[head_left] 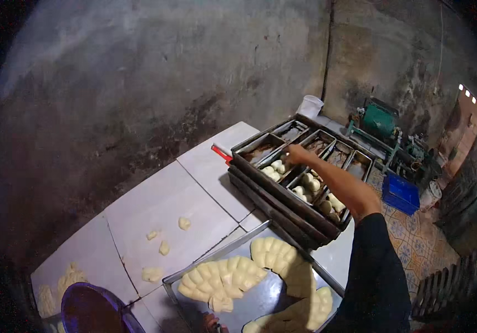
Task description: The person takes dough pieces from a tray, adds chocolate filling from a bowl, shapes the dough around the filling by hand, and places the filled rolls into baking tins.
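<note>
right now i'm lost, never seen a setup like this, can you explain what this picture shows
There's no robot: a person works bare-handed, filmed by a wide camera worn on the head, which bends straight edges. The right hand is at the dark tins, several of which hold dough balls; whether it grips one is unclear. Only a bit of the left hand shows at the lower edge, so its grip can't be told. On the white table lie small dough scraps and a tray of cut dough.

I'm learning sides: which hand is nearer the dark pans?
Right. The right hand is at the pans; the left hand is farther, by the tray, low in view.
</note>
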